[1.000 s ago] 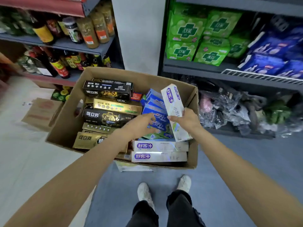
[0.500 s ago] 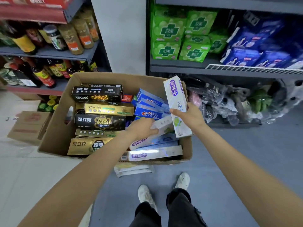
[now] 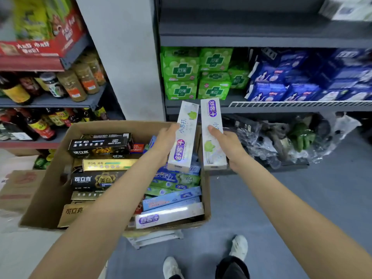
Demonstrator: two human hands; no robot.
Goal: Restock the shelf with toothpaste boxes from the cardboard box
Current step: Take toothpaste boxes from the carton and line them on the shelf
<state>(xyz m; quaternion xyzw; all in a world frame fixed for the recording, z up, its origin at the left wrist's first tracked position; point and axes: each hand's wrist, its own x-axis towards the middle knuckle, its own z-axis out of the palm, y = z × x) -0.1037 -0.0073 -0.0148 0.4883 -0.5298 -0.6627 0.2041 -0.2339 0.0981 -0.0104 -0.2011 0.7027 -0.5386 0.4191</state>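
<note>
A: Shelving (image 3: 261, 40) stood beyond both grips, grey and wide, with green packs (image 3: 198, 74) and blue packs (image 3: 306, 77) on the tier straight past the raised boxes. Was any toothpaste on it?

B: None that I could make out. The tier above looked mostly bare, though its far end was blurred. So I judged the restocking barely begun.

A: And the cardboard box (image 3: 50, 190)?

B: It sat on the floor below and just left of the grips, open and packed full. Black and gold boxes (image 3: 94, 181) lay well to the left of the left grip, blue and green boxes (image 3: 173, 186) directly beneath it, and one more white box (image 3: 169, 215) nearest the person's feet.

A: What was actually held?

B: Two white toothpaste boxes, upright, side by side, close but seemingly not touching. The left hand (image 3: 164, 140) was clasped around the left toothpaste box (image 3: 184, 137), thumb on its front near the middle. The right hand (image 3: 227, 146) gripped the right toothpaste box (image 3: 212, 135) the same way, thumb across its face.

A: So what remained?

B: Nearly everything, by my reckoning: those two had cleared the carton but not reached a tier, and the carton was far from emptied.
</note>
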